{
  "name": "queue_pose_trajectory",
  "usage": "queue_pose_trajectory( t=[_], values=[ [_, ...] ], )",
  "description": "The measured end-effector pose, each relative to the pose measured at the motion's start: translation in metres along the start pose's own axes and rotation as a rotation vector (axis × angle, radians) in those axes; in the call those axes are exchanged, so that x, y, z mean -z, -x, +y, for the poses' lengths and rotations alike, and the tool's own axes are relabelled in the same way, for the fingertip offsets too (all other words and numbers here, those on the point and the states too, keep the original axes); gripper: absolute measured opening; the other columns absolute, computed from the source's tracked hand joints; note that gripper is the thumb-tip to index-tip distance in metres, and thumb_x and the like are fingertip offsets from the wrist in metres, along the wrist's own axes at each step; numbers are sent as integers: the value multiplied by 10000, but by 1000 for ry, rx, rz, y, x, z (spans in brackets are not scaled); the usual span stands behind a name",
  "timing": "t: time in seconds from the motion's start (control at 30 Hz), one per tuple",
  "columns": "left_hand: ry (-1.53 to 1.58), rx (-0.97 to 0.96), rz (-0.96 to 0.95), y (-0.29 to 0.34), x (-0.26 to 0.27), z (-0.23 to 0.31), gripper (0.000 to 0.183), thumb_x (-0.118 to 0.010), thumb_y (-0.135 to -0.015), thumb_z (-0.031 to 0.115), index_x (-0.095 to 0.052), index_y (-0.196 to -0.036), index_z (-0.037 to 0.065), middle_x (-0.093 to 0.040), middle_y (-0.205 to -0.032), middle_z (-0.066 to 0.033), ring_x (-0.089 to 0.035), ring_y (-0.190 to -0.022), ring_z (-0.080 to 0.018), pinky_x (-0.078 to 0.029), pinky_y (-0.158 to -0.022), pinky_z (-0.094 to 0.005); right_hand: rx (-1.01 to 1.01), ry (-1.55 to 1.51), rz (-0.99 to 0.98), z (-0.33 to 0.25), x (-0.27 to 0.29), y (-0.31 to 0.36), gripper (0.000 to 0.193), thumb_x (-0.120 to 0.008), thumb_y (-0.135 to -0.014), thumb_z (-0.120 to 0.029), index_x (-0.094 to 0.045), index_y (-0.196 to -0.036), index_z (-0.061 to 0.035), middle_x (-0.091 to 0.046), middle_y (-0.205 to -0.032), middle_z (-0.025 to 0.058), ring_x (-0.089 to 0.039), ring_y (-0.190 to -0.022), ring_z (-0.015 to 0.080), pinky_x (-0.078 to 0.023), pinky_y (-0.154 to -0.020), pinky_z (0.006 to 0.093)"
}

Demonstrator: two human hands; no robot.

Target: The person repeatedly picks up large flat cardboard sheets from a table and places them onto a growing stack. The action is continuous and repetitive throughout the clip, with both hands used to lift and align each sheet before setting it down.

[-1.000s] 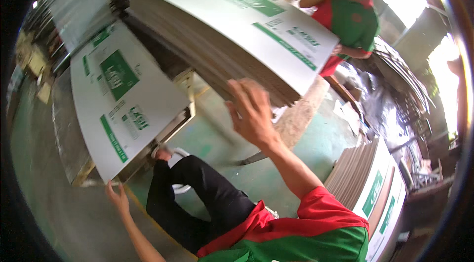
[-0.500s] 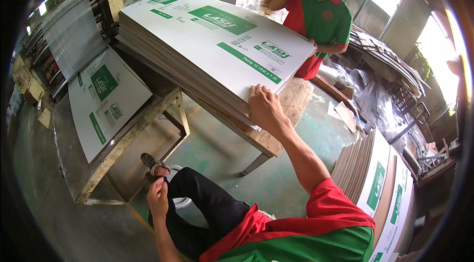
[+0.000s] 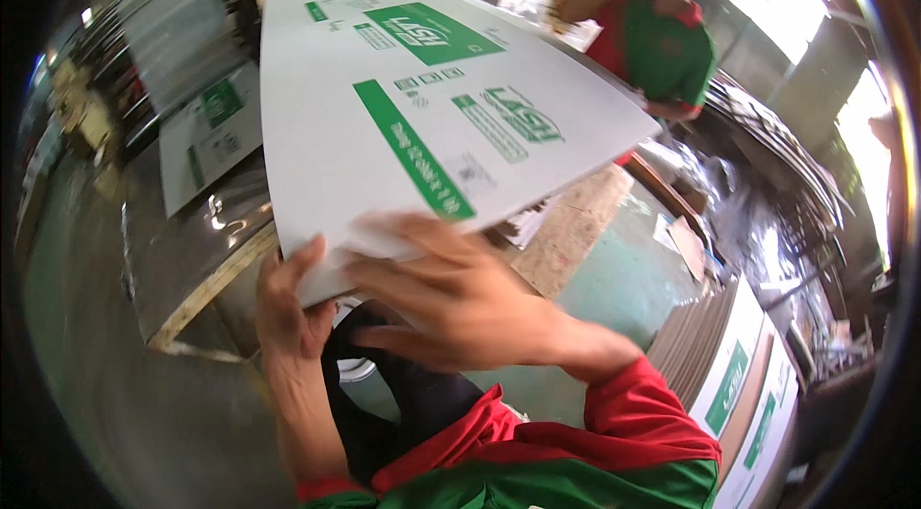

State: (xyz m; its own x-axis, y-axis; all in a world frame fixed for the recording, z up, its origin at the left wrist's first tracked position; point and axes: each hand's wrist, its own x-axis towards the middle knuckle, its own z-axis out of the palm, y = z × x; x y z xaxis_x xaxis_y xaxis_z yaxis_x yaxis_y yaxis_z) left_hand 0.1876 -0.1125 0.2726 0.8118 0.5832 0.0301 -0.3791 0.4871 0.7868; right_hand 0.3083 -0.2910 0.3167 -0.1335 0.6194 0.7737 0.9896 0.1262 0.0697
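Observation:
A large white cardboard sheet [image 3: 317,116] with green print reaches toward me, its near end over my knee. At its near left corner my left hand [image 3: 293,307] is closed on the edge, thumb on top. My right hand [image 3: 460,298] is over the near edge, close to the left hand; its fingers are smeared by motion, so I cannot make out whether they grip. Under the sheet, a little of the stack [image 3: 532,221] shows on a worn wooden table [image 3: 580,226]; the rest of it is hidden.
Across the stack stands a co-worker in a green and red shirt [image 3: 662,53]. A metal table [image 3: 192,250] at left bears another printed sheet [image 3: 225,140] below hanging clear film [image 3: 177,39]. More stacked cardboard [image 3: 686,341] stands at lower right, plastic wrap [image 3: 739,192] behind it.
The top sheet has shifted toward me and its near end has swung left. My left hand has risen from my knee to its corner. My right hand has moved left along the near edge.

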Motion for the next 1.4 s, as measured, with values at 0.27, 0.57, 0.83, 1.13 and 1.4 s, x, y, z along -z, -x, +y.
queue_pose_trajectory(
  t=[0.27,0.57,0.83,1.13,1.4],
  values=[
    [-24,45,420,206,152,-8,240,-659,-850,55,-642,-1062,-55,-684,-935,-100,-660,-817,-167,-540,-742,-307,-1169,467,155,72,57,210,393,-528,-1024,-251,-605,-1318,0,-656,-1198,201,-604,-1113,298,-498,-939,405],
    [-224,64,821,308,222,2,470,-655,-912,100,-508,-1333,-49,-624,-1221,-128,-610,-1103,-202,-498,-931,-335,-1385,-663,-195,21,-65,170,419,-618,-951,-82,-605,-1368,-103,-501,-671,-42,-395,-477,39,-335,-393,229],
    [-468,-16,783,332,240,-73,740,-625,-922,85,-251,-1551,-24,-421,-1518,-182,-407,-1382,-233,-306,-1150,-358,-1564,-641,-355,-3,-107,240,408,-589,-965,-100,-606,-1374,-102,-461,-626,-56,-364,-476,39,-336,-430,251],
    [-768,55,945,328,230,-64,621,-605,-961,155,-368,-1490,-67,-545,-1408,-190,-532,-1265,-229,-390,-1086,-353,-1529,-687,-222,-14,-75,263,396,-572,-975,-116,-601,-1359,-24,-509,-794,-53,-359,-672,50,-316,-575,227],
    [-846,60,988,223,255,-30,598,-622,-967,210,-426,-1444,-92,-579,-1373,-190,-562,-1225,-217,-410,-1056,-331,-1510,-437,-340,27,-152,208,389,-580,-991,-160,-605,-1342,4,-514,-783,-15,-374,-691,53,-342,-600,228]
  ],
)
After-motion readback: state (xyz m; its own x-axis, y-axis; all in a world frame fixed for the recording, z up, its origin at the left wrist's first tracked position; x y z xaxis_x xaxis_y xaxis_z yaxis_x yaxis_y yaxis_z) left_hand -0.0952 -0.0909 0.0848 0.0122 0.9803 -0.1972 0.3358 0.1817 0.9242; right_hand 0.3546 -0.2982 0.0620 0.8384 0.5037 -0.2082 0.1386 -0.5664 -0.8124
